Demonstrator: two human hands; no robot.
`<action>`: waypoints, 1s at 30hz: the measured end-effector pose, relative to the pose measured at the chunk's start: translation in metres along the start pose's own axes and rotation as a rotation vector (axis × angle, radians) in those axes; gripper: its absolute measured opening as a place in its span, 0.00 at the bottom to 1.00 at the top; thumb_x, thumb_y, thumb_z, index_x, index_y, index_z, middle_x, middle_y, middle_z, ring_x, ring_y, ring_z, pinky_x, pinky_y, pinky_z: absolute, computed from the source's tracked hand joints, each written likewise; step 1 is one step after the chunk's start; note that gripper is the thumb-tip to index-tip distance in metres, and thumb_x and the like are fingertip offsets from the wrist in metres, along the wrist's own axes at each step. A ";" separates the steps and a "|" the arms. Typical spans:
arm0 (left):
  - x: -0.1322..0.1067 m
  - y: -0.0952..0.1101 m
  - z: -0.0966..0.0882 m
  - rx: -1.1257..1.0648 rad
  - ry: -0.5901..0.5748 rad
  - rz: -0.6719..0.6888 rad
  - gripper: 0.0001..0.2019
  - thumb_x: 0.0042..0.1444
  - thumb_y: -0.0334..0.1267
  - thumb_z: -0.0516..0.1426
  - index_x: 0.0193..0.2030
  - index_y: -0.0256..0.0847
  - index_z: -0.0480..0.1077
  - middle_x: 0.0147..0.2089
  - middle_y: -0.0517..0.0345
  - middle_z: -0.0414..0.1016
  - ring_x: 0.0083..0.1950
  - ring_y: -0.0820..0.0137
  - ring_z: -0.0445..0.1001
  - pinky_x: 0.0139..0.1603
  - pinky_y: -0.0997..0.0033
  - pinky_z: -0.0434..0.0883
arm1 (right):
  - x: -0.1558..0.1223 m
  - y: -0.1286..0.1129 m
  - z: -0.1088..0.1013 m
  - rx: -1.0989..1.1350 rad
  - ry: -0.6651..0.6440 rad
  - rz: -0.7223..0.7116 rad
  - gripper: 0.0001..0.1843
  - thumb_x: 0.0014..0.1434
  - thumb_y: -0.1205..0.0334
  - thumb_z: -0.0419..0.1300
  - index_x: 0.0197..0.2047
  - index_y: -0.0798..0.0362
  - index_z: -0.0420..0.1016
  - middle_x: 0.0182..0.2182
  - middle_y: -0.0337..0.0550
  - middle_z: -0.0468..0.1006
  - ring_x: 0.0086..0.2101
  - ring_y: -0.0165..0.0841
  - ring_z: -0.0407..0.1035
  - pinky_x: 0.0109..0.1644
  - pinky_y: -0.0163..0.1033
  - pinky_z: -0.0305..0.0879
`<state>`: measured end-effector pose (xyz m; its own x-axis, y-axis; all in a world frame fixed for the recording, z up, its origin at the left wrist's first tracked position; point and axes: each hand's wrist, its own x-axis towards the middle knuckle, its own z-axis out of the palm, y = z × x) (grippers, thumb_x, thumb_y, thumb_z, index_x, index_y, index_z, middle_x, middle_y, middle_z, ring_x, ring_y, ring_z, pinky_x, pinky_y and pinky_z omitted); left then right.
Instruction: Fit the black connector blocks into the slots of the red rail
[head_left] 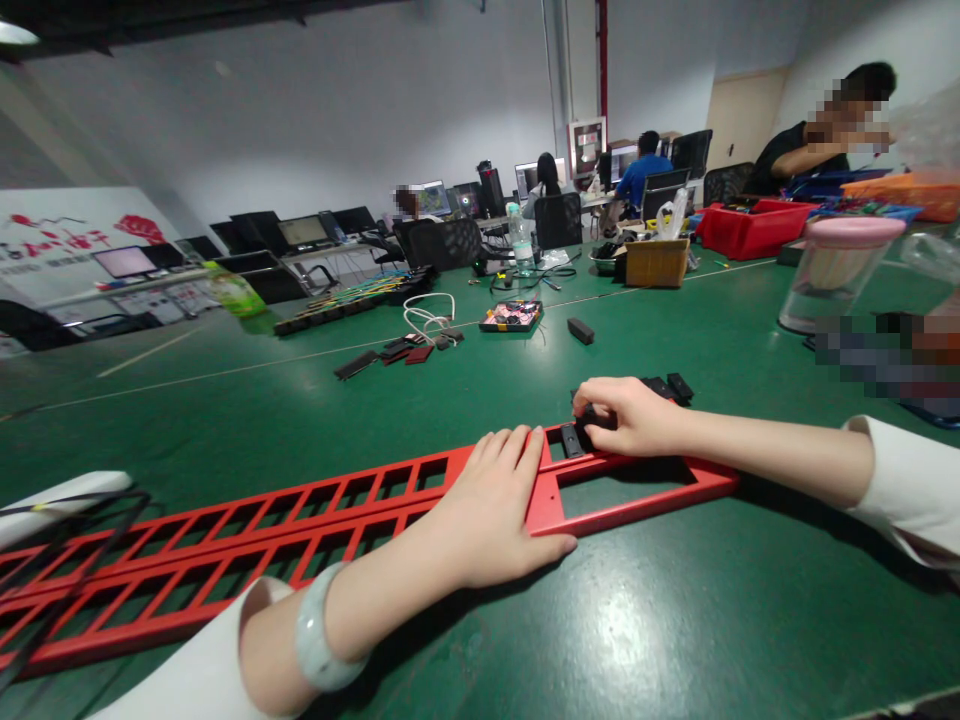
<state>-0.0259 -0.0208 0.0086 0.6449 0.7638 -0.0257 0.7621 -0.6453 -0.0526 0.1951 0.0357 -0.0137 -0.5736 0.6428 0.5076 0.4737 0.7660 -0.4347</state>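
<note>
A long red slotted frame [551,512] lies across the green table, with a row of rectangular openings along its left part. My left hand [491,505] rests flat on the frame, fingers stretched out and thumb over its near edge. My right hand [637,418] is at the frame's right end, fingers curled round a small black block [596,418], partly hidden by the fingers. Just left of it, another black block [571,441] sits in an opening of the frame. Behind my right hand lie more black blocks [679,388].
Farther back on the table are a loose black block [580,331], a small tray [511,316], a white cable [429,318], a bottle [519,240] and a cardboard box [656,262]. A pink-lidded jar [836,275] stands at right. Black cables [71,570] cross the frame's left end. A person [817,140] sits across the table.
</note>
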 end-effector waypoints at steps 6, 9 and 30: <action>0.001 0.000 -0.001 0.001 -0.010 -0.003 0.49 0.46 0.63 0.50 0.64 0.26 0.43 0.65 0.34 0.46 0.64 0.47 0.47 0.62 0.52 0.46 | 0.003 0.004 -0.007 0.136 -0.076 0.096 0.07 0.50 0.63 0.58 0.34 0.56 0.72 0.33 0.42 0.70 0.27 0.26 0.63 0.31 0.32 0.60; 0.001 0.000 -0.002 -0.010 -0.008 -0.007 0.48 0.45 0.63 0.50 0.64 0.27 0.44 0.65 0.34 0.47 0.64 0.48 0.47 0.62 0.51 0.46 | 0.004 0.008 -0.011 0.251 -0.167 0.155 0.15 0.48 0.56 0.62 0.38 0.56 0.73 0.34 0.42 0.70 0.26 0.26 0.62 0.29 0.33 0.60; -0.001 -0.001 -0.001 -0.026 0.001 0.025 0.44 0.46 0.60 0.53 0.65 0.41 0.44 0.65 0.37 0.47 0.63 0.45 0.49 0.60 0.45 0.48 | 0.003 0.010 -0.006 0.373 -0.201 0.260 0.25 0.40 0.54 0.67 0.40 0.57 0.68 0.23 0.33 0.66 0.23 0.26 0.63 0.25 0.31 0.60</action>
<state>-0.0269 -0.0208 0.0101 0.6635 0.7477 -0.0257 0.7473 -0.6640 -0.0261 0.2023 0.0451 -0.0119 -0.6031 0.7695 0.2100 0.3675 0.5018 -0.7830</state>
